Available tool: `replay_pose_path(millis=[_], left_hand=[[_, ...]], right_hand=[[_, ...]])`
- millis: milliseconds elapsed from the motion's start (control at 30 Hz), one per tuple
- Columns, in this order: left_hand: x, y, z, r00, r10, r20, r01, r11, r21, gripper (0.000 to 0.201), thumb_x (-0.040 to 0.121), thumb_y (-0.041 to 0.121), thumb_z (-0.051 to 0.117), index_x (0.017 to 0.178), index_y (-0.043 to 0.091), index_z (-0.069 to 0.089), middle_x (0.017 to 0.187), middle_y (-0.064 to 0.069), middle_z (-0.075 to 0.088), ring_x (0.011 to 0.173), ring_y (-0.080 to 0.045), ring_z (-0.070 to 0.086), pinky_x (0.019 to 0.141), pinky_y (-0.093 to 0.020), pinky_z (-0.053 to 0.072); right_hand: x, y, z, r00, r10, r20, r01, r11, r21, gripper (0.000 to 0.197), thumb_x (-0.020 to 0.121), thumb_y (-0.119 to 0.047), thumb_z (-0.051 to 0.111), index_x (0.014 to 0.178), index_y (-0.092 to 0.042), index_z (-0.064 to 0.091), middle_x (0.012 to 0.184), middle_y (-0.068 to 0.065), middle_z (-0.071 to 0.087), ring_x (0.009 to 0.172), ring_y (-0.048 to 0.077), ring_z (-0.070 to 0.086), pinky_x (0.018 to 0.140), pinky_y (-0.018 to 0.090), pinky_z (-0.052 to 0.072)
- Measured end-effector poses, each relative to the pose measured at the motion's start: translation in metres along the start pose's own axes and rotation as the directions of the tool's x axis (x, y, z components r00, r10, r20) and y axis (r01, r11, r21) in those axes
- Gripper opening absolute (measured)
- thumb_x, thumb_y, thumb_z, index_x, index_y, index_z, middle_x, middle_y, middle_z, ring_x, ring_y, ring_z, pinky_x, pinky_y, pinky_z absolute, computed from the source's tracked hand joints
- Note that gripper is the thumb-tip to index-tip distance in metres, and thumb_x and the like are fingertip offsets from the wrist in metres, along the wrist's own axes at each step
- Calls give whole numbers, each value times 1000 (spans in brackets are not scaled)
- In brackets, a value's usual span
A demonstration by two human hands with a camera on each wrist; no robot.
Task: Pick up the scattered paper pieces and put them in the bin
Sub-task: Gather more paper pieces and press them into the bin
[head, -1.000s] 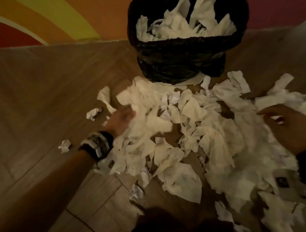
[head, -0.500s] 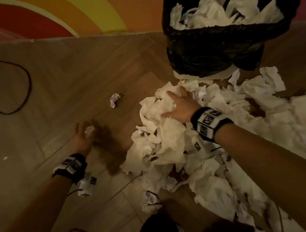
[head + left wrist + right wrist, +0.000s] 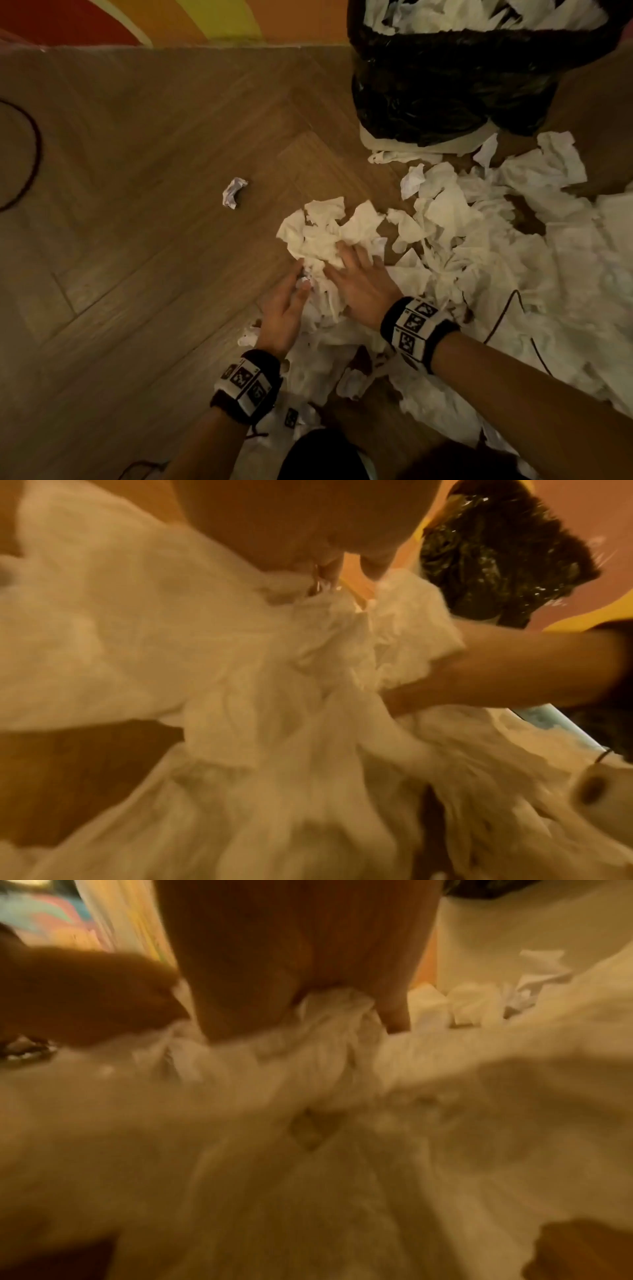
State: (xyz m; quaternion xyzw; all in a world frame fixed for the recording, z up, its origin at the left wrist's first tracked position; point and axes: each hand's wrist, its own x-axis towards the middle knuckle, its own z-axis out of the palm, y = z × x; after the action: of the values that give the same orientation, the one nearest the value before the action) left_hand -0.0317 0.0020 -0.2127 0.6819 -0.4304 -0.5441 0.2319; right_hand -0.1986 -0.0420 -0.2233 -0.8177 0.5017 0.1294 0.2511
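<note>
Where hands meet: on a bunch of paper at the left edge of the pile, in front of the bin.
Left hand: against the bunch's left side, fingers nearly straight, tips touching paper; not clamped.
Right hand: on top of the bunch's near part, fingers spread and slightly bent, pressing down; in the right wrist view, paper bunched between fingers, firm grip cannot be told.
Hands to each other: close together, paper between.
Bin: black-lined, already holding paper, just beyond the pile.
Stray ball: alone on the floor, well left of the pile.
Wristbands: black-and-white square markers, no readable words.
Writing on paper: none legible; wrist views blurred.
Cable: thin, dark, lying across the pile by the right wrist.
</note>
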Motion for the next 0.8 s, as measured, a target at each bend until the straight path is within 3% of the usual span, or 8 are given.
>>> replay_pose_path(millis=[100,200,300,367,433,567,667,800], left_hand=[[5,-8,-17,997,6,-81,3,995,102,37,101,36,41,137,34,45,133,16,49,114,2,49,92,-15,38],[20,-33,-59,965,19,-261,61,953,296,44,100,38,39,144,29,38,153,4,31,137,-19,35,111,-45,33],[22,-54,-77,982,-76,-175,150,872,465,61,97,48,41,152,28,21,162,4,4,148,-23,8,120,-50,11],[10,-37,-68,991,-102,-90,125,944,306,64,87,63,49,144,44,30,159,6,17,143,-24,24,116,-53,24],[-13,6,-49,997,-33,-67,41,992,118,50,85,58,57,129,62,32,148,19,26,134,-12,34,112,-49,31],[-48,107,-5,939,328,98,-332,943,20,89,72,65,67,144,55,16,156,25,14,144,-2,17,116,-39,23],[-53,153,22,862,469,193,-474,880,-24,105,69,54,77,152,32,17,159,11,14,147,-9,13,119,-46,22],[-81,182,45,825,521,219,-539,841,33,90,68,34,81,146,28,34,151,15,31,142,3,21,119,-30,22]], right_hand=[[5,14,-5,994,-7,-105,24,987,156,48,84,-8,55,130,-19,50,143,12,30,129,34,33,99,50,42],[4,32,-19,989,65,-131,-5,912,409,45,85,-7,59,129,-14,54,138,11,42,124,30,44,101,37,41],[-12,40,-49,938,181,-296,60,757,651,34,82,-8,68,115,-3,63,117,13,62,107,22,57,85,22,40],[-25,44,-73,922,275,-274,39,636,771,31,81,-7,71,111,-3,66,111,8,67,103,15,59,85,19,42],[-37,46,-98,926,341,-163,-16,466,884,31,80,-5,72,110,-9,67,111,3,69,105,15,63,94,28,48],[-70,39,-142,970,242,14,-31,63,998,20,83,1,62,97,-11,70,96,-1,73,94,15,68,84,25,52],[-86,31,-152,981,195,-1,-41,213,976,19,82,-5,59,99,-6,68,108,16,67,104,29,62,92,36,48],[-111,30,-162,937,290,195,-211,28,977,23,93,4,50,114,-4,57,117,16,56,95,14,53,77,15,39]])
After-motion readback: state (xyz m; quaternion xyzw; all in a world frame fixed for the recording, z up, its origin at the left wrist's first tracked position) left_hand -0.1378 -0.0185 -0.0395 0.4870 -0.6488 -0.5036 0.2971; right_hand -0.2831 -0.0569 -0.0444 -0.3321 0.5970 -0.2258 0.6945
